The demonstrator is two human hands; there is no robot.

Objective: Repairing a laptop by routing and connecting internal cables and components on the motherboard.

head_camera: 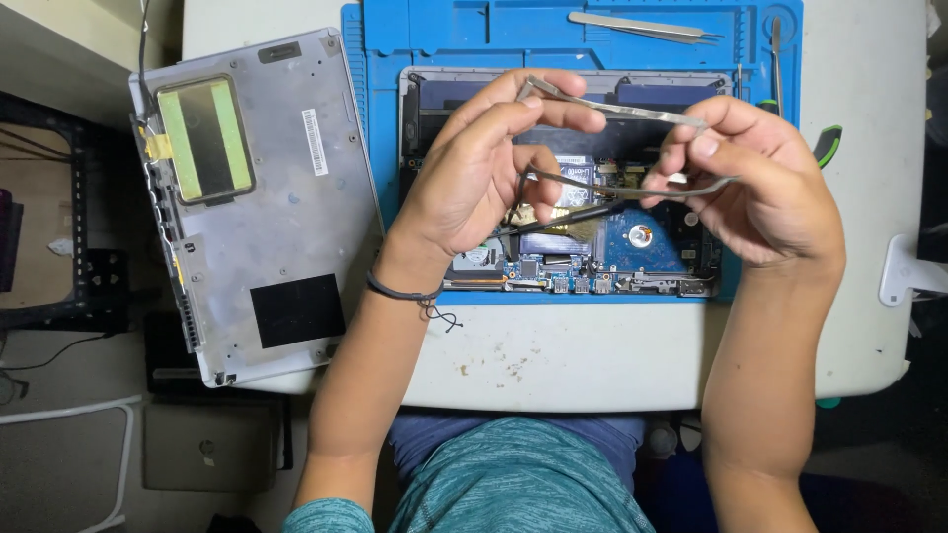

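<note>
Currently | left hand (474, 183) and right hand (760, 183) each in a clamped grip on thin metal bracket (632, 111), held above open laptop (563, 247) on blue mat (375, 59) | done: bottom cover (267, 197) off, lying on bench (592, 345) at left | left: internals still seated; tweezers (642, 25) idle.

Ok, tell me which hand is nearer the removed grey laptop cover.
Left. The left hand is just right of the grey cover; the right hand is farther right, beyond the left hand.

Left hand (474, 173), right hand (765, 178) raised, fingers (553, 114) pinching
</note>
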